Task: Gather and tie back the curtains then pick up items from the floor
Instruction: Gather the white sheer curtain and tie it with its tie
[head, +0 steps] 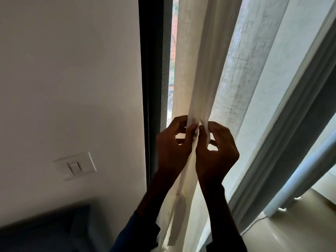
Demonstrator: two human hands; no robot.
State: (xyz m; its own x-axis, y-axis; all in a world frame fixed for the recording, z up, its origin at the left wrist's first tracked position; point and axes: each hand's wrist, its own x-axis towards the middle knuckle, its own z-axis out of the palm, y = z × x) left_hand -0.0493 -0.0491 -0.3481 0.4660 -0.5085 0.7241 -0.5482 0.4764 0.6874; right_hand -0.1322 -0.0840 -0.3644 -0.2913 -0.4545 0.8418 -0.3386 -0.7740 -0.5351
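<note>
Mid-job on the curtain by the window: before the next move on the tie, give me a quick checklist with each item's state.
1. Cream curtain gathered into a bundle: ok, folds are pinched together at hand height.
2. Left hand grip on the fabric: ok, fingers closed on it.
3. Right hand grip on the fabric: ok.
4. Tie strip secured around the bundle: not ok, it hangs loose below the hands.
5. Grey curtain tied back: not ok, hanging free.
6. Items on the floor: cannot tell, only a thin cable shows.
</note>
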